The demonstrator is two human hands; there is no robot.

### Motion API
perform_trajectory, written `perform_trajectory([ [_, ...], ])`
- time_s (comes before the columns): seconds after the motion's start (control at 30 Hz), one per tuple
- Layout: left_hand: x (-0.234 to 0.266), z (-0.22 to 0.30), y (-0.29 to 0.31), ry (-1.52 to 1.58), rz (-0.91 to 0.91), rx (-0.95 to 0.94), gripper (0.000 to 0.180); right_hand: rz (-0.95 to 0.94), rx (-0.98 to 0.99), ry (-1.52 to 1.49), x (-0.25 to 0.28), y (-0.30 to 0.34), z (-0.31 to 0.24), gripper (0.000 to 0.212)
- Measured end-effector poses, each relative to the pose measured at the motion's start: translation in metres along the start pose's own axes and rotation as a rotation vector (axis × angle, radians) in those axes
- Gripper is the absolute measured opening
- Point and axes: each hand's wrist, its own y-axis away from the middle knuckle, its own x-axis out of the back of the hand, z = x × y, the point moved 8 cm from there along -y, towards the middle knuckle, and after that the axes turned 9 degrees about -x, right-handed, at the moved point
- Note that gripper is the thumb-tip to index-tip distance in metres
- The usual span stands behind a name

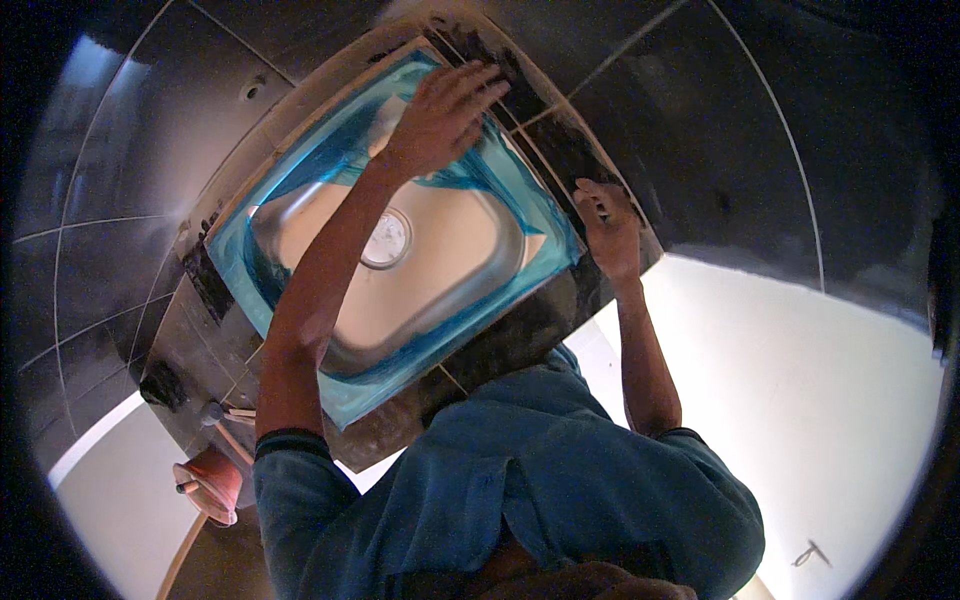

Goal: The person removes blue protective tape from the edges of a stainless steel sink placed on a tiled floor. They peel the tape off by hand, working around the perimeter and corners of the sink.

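Sink [430, 270] already sitting in table [510, 335], film [350, 395] still covering its rim; left hand [445, 120] reaching near far corner, fingers extended, right hand [612, 235] curling at right edge, hold unclear.

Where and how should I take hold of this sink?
I'd grip the sink by its flat outer rim, left hand at the left end and right hand at the right, coming in from outside. The rim spreads wide around a recessed, smooth, rounded basin that offers little to hold. Whether there's room beneath the edge, I can't tell.
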Motion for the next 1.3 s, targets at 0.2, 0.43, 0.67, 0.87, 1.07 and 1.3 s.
perform_trajectory([
  [0.2, -0.036, 0.054, 0.023, 0.011, -0.268, -0.010, 0.049, 0.025, 0.198, 0.273, -0.008, 0.058, -0.020, 0.027],
  [0.43, -0.021, 0.087, 0.040, 0.033, -0.137, 0.167, 0.048, 0.185, 0.300, 0.408, -0.011, 0.076, -0.030, 0.018],
  [0.67, -0.023, 0.153, 0.001, 0.072, -0.096, 0.100, 0.063, 0.063, 0.525, 0.322, -0.011, 0.084, -0.026, 0.017],
  [0.87, -0.047, 0.123, 0.003, 0.189, -0.164, 0.116, 0.041, 0.035, 0.108, -0.010, -0.004, 0.051, -0.010, 0.025],
  [1.07, -0.041, 0.131, -0.015, 0.006, -0.228, -0.026, 0.034, 0.125, 0.041, 0.173, -0.025, 0.035, -0.016, 0.031],
  [1.3, -0.049, 0.124, 0.001, 0.034, -0.241, -0.040, 0.044, 0.151, 0.009, 0.136, -0.033, 0.020, -0.018, 0.018],
])
